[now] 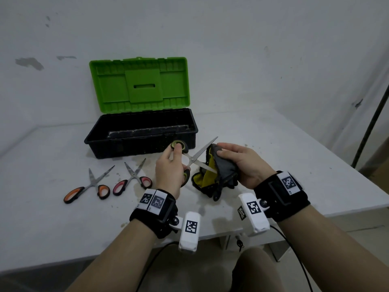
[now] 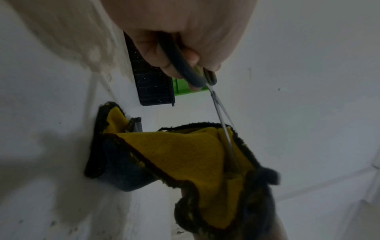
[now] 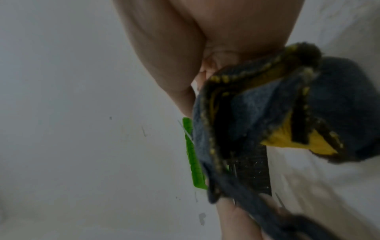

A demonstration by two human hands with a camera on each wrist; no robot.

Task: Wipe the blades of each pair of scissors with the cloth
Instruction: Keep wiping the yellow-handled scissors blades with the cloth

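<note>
My left hand (image 1: 171, 165) grips the green-and-black handles of a pair of scissors (image 1: 194, 158), with the thumb through the upper loop and the blades spread apart. One blade points up and to the right; the other runs into the fold of a grey and yellow cloth (image 1: 219, 175). My right hand (image 1: 237, 160) holds that cloth bunched around the lower blade. In the left wrist view the blades (image 2: 223, 128) reach down into the yellow side of the cloth (image 2: 185, 154). In the right wrist view the cloth (image 3: 267, 113) fills the view.
An open toolbox (image 1: 141, 133) with a green lid (image 1: 141, 85) stands behind my hands. Orange-handled scissors (image 1: 88, 186) and pink-handled scissors (image 1: 132, 180) lie on the white table (image 1: 52, 218), left of my left hand. The table's front edge runs just under my wrists.
</note>
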